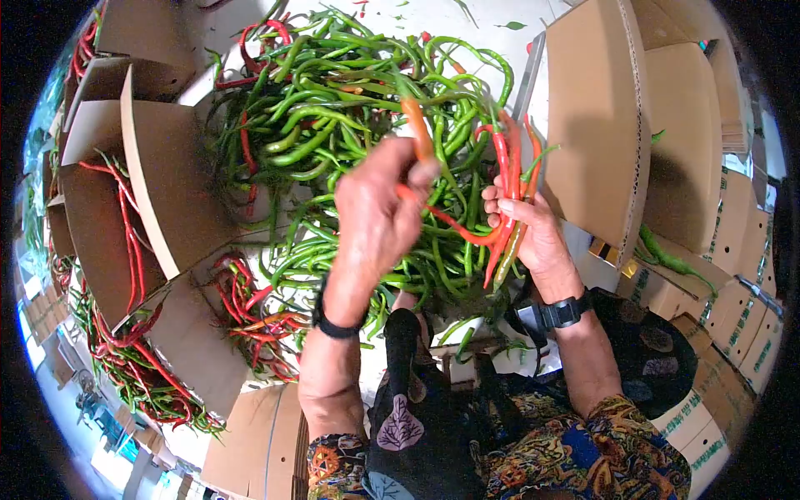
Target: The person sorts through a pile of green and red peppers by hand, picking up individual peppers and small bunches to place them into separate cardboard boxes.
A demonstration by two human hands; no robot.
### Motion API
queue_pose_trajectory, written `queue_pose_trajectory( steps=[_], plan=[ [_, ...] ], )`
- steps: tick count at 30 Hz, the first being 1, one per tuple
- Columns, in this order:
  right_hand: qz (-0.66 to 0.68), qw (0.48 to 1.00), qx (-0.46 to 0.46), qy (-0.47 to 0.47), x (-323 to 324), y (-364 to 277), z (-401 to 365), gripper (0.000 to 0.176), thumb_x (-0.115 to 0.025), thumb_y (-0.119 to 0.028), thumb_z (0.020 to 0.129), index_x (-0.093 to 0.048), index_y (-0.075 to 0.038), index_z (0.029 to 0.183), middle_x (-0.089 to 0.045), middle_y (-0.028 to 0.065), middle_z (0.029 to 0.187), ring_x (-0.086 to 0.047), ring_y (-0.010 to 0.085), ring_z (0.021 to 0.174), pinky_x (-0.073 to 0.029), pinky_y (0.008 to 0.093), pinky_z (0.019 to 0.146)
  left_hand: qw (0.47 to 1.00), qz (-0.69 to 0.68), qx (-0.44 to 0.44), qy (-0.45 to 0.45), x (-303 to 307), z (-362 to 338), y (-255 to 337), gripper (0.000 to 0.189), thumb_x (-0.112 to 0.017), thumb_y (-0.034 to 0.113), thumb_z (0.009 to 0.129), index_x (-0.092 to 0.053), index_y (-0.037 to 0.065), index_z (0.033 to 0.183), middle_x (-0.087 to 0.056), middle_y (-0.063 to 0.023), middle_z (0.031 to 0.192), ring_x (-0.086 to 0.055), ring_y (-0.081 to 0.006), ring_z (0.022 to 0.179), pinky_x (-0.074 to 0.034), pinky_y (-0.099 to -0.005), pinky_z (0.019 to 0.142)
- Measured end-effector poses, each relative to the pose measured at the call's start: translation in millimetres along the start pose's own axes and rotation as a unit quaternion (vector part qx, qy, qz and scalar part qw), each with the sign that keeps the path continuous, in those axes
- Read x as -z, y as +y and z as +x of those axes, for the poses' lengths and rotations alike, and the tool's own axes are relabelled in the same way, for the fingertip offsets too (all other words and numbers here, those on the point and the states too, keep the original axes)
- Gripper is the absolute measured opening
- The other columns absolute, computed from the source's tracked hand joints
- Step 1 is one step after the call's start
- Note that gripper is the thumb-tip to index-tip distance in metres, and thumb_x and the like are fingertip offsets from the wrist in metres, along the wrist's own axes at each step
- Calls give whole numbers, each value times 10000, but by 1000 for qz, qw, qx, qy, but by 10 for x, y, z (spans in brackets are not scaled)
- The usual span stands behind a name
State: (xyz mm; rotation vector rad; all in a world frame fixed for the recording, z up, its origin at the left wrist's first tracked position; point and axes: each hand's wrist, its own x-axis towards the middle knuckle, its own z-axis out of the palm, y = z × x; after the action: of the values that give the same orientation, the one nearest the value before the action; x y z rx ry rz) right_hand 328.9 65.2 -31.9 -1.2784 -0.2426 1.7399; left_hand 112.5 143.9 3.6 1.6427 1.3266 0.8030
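Between the thumb and fingers of the right hand [537, 229], a bunch of red peppers [502, 158] is pinched, with a brownish-green pepper [508, 257] held among them. By the left hand [379, 208], which is blurred, an orange pepper [415, 123] is gripped near its lower end; a long red pepper [457, 227] is seen reaching from there to the bunch, though whether it is held at both ends cannot be told. The step in hand is judged to be the gathering of single peppers into the bunch; for the next move, a slight easing of the right thumb seems called for, so that the orange pepper can be taken in without the others being dropped. Beneath both hands, the pale table [479, 21] is partly covered by a heap of green peppers [312, 117]. At the left, red peppers are also contained in an open cardboard box [179, 167].
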Motion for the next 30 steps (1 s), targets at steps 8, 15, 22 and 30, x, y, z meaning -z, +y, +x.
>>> queue_pose_trajectory(
  steps=[8, 15, 22, 30],
  plan=[
    [-15, 999, -45, -18, -46, 89, -20, 355, -639, -25, 816, -569, -2, 1163, -644, 98, 1030, -652, 194, 908, -563, 342, 804, 994, -71, -31, -78, -592, -511, -89, 189, -702, 177, 822, -646, 6, 880, -612, -105, 674, -593, -234, 579, -482, -347, 571],
    [-11, 998, -36, -42, -132, 298, 8, 463, -677, -12, 772, -526, -30, 1209, -603, 56, 1116, -615, 188, 1012, -522, 329, 873, 991, -114, 65, -26, -633, -49, 25, 252, -726, 212, 809, -592, -2, 793, -536, -71, 609, -488, -122, 548, -435, -310, 526],
    [98, 995, 23, 3, -170, 220, 154, 338, -675, -58, 789, -530, -68, 1095, -611, 64, 926, -636, 216, 858, -517, 383, 841, 997, 40, -44, 57, -642, 584, -860, 163, -651, 125, 816, -662, 26, 945, -662, -161, 884, -650, -269, 785, -511, -354, 734],
    [94, 993, -59, -44, -64, 102, 71, 466, -696, -165, 740, -511, -65, 1155, -539, 51, 898, -548, 192, 827, -474, 342, 794, 908, 391, -101, -113, -753, 545, -1416, 141, -578, 107, 790, -591, 86, 929, -600, -146, 872, -616, -340, 832, -520, -458, 704]
  ],
)
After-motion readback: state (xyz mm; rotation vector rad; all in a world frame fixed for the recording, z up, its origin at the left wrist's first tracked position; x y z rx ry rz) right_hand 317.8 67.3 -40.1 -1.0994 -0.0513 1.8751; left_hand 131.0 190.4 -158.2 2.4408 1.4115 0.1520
